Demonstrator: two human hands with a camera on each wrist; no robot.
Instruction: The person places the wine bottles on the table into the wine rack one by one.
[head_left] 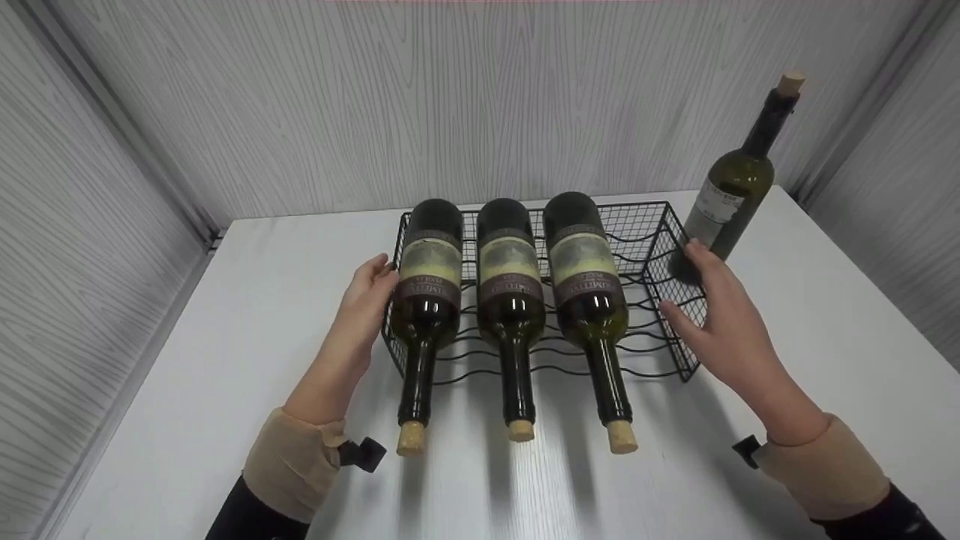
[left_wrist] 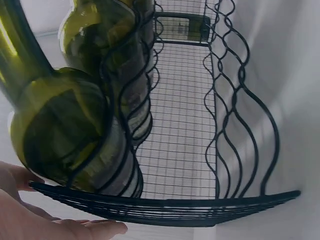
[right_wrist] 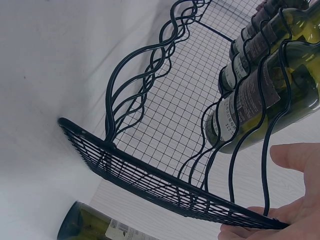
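A black wire wine rack [head_left: 630, 352] stands in the middle of the white table. Three dark green wine bottles [head_left: 431, 262] [head_left: 510, 259] [head_left: 585, 255] lie side by side across its wavy bars, corked necks toward me. My left hand [head_left: 364, 300] holds the rack's left mesh side, thumb and fingers on either side of its edge, close to the leftmost bottle. At the right mesh side, my right hand [head_left: 731, 322] spreads its thumb over the top rail while its fingers lie fairly straight along the outside. The left wrist view shows the rack's left panel [left_wrist: 165, 210] beside the fingers.
Another corked wine bottle [head_left: 731, 195] stands upright behind the right hand, just outside the rack's right side. Wood-grain panels [head_left: 375, 97] wall in the white table [head_left: 247, 300] at the back and both sides. The bottle necks stick out past the rack's front.
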